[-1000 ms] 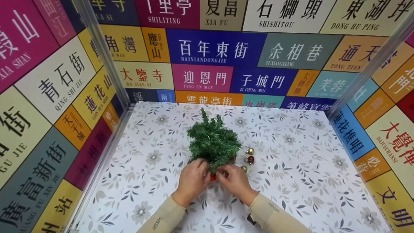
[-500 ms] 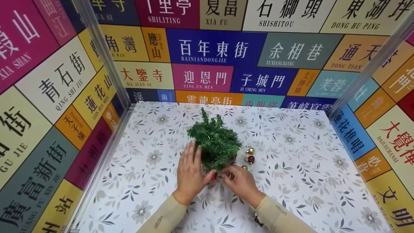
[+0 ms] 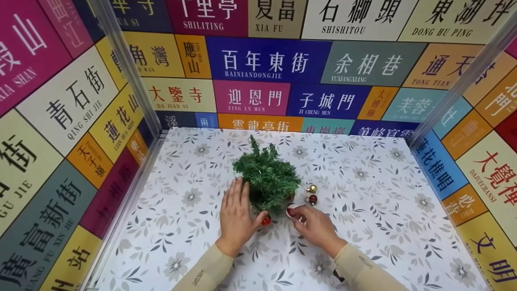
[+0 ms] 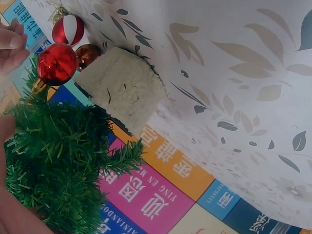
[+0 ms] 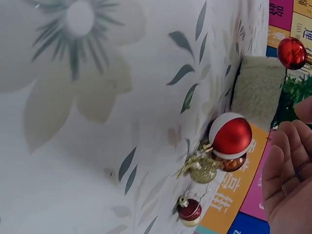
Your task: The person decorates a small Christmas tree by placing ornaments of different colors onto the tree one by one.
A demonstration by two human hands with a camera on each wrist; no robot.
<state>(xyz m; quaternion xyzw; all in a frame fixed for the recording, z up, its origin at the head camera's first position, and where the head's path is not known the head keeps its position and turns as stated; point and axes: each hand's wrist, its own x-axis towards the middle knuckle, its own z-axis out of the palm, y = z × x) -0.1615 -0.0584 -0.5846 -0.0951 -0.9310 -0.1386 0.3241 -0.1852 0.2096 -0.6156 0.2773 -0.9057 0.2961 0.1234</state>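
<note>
A bushy green artificial tree [image 3: 267, 173] stands on the white floral desk [image 3: 363, 234], a glossy red ball [image 3: 266, 220] at its side. The left hand [image 3: 236, 212], fingers straight and empty, lies beside the tree, perhaps touching. The right hand [image 3: 314, 224], fingers loosely bent and empty, is near a red-and-white ball [image 5: 234, 137]. Wall panels [image 3: 268, 60] read "BAINIANDONGJIE" and "YING EN MEN".

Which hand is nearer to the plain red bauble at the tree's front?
The left hand: its thumb is close beside the plain red bauble, though contact is unclear. The right hand is farther off, across a gap to the person's right.
</note>
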